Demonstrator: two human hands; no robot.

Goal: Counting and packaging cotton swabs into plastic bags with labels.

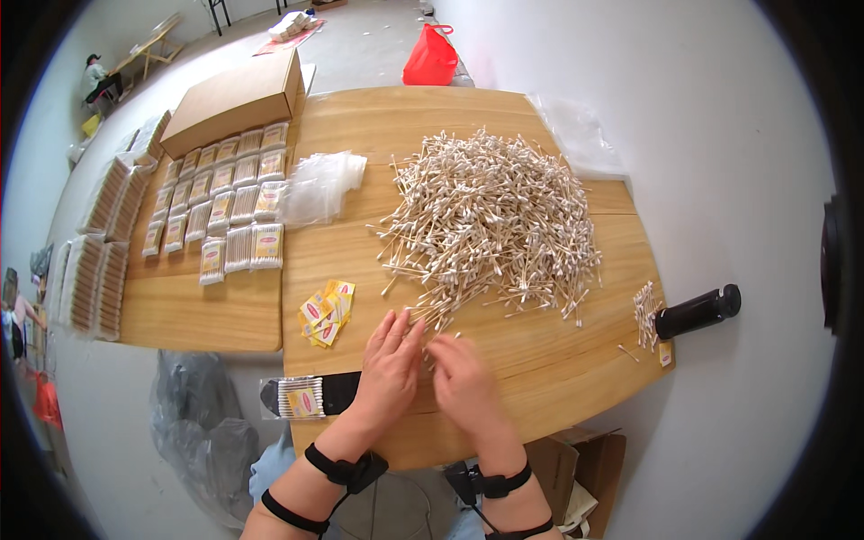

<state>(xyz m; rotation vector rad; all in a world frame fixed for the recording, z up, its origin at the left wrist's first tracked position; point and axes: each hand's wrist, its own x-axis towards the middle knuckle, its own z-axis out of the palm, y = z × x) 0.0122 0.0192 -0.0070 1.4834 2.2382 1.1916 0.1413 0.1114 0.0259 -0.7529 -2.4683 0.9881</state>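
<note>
Both the left hand (389, 355) and the right hand (462, 378) are lying flat and released over loose cotton swabs (434, 335) at the edge of the swab pile (490, 220), risking scattering sticks off the wooden table (558, 369).

Head-worn fisheye camera is looking steeply down, close above the wooden table (540, 360), facing forward across it.
</note>
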